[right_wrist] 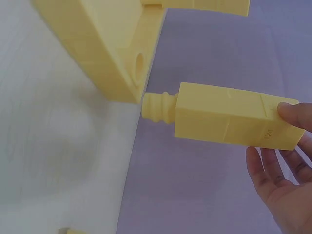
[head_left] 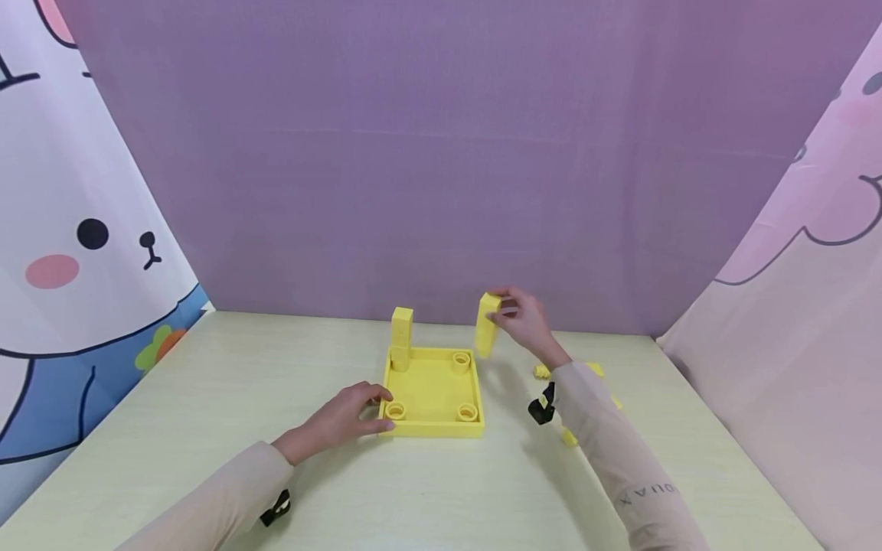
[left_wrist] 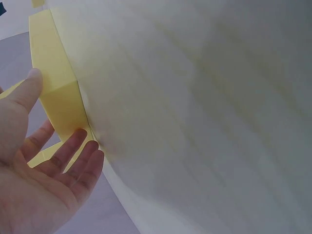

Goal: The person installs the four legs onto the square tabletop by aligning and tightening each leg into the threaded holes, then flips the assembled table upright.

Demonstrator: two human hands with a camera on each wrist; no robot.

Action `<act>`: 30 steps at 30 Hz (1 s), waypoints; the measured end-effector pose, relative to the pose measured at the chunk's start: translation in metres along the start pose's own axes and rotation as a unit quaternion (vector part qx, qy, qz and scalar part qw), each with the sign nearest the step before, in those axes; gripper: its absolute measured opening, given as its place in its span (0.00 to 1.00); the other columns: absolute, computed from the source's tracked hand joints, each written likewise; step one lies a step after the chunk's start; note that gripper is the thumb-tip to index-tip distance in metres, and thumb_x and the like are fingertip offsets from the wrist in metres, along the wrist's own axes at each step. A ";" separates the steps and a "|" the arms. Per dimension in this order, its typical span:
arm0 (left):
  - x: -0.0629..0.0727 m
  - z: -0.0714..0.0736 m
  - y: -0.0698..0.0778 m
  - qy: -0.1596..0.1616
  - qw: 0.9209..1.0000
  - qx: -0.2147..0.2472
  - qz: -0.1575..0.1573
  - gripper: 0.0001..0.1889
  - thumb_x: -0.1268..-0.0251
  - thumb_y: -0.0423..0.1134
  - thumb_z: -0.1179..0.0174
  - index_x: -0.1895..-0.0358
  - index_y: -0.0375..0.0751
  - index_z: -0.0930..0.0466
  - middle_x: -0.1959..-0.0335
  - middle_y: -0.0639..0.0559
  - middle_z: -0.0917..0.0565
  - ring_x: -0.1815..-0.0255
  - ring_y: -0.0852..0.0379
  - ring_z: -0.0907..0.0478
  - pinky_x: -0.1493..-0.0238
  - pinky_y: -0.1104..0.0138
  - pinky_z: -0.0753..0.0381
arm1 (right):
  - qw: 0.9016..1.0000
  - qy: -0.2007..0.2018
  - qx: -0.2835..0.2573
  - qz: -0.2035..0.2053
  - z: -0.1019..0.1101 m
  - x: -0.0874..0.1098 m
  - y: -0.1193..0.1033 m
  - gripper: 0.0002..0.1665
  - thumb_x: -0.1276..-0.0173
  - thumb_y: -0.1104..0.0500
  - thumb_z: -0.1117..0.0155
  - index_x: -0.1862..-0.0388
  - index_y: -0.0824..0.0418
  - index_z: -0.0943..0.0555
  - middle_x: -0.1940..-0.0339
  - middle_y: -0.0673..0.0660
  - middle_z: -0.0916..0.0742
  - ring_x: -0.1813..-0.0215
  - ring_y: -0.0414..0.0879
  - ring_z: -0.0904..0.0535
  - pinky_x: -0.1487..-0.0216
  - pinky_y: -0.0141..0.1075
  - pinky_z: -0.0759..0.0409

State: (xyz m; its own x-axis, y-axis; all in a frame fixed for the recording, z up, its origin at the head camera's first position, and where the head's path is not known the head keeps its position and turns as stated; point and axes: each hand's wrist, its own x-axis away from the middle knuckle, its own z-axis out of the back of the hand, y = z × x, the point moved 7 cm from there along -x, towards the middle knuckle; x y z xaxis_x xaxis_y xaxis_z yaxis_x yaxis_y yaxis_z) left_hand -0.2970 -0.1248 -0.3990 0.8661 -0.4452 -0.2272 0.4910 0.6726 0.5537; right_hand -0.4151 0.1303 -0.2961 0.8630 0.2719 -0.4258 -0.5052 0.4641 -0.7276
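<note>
My right hand (head_left: 527, 317) pinches the top end of a yellow square post (right_wrist: 219, 114), thumb on one side and fingers on the other. A ridged round peg (right_wrist: 158, 107) sticks out of the post's lower end. It is held up beside the far right corner of a yellow square tray (head_left: 434, 430), which has round sockets at its corners. Another post (head_left: 402, 329) stands upright in the tray's far left corner. At the near left corner, my left hand (head_left: 344, 417) holds the tray, its thumb and fingertips against the walls.
Several yellow pieces (head_left: 594, 370) lie on the table to the right, partly hidden by the right sleeve (head_left: 606, 436). A purple cloth (head_left: 427, 168) hangs along the table's back edge. Printed cloths (head_left: 89, 306) hang at both sides.
</note>
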 end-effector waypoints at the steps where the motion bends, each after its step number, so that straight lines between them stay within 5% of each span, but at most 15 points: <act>1: 0.000 0.000 0.000 -0.001 1.000 -0.002 0.000 0.21 0.47 0.45 0.35 0.53 0.36 0.24 0.58 0.49 0.21 0.55 0.49 0.24 0.52 0.56 0.24 | 1.000 -0.001 -0.008 0.000 -0.001 0.000 -0.004 0.23 0.42 0.67 0.36 0.47 0.69 0.26 0.48 0.68 0.22 0.52 0.61 0.22 0.51 0.46 0.21; 9: -0.002 -0.002 -0.003 -0.015 1.000 -0.002 0.016 0.22 0.47 0.48 0.35 0.53 0.38 0.24 0.57 0.50 0.21 0.53 0.50 0.24 0.50 0.56 0.25 | 0.999 -0.009 -0.042 0.007 -0.007 0.007 -0.031 0.22 0.43 0.73 0.38 0.49 0.75 0.27 0.49 0.71 0.23 0.52 0.65 0.23 0.51 0.50 0.22; 17: -0.002 -0.002 -0.004 -0.015 1.000 -0.006 0.015 0.22 0.47 0.49 0.35 0.53 0.39 0.24 0.57 0.51 0.21 0.54 0.51 0.24 0.51 0.57 0.25 | 0.999 -0.009 -0.047 0.010 -0.021 -0.002 0.000 0.22 0.42 0.69 0.37 0.47 0.67 0.26 0.48 0.65 0.22 0.52 0.60 0.22 0.50 0.43 0.21; 30: -0.003 -0.004 -0.005 -0.013 1.000 -0.005 0.015 0.22 0.48 0.49 0.35 0.53 0.39 0.24 0.57 0.52 0.21 0.54 0.51 0.25 0.51 0.57 0.25 | 0.999 -0.032 -0.042 -0.008 -0.035 0.000 0.010 0.21 0.42 0.69 0.37 0.48 0.64 0.26 0.48 0.63 0.22 0.51 0.57 0.22 0.50 0.43 0.21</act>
State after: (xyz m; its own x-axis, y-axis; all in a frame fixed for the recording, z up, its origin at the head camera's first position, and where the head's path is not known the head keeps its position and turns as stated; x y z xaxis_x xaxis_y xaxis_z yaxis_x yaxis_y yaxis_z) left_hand -0.3014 -0.1249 -0.4042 0.8781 -0.4397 -0.1886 0.4651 0.6922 0.5518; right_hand -0.4208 0.1052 -0.3224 0.8676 0.3202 -0.3805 -0.4876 0.3971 -0.7775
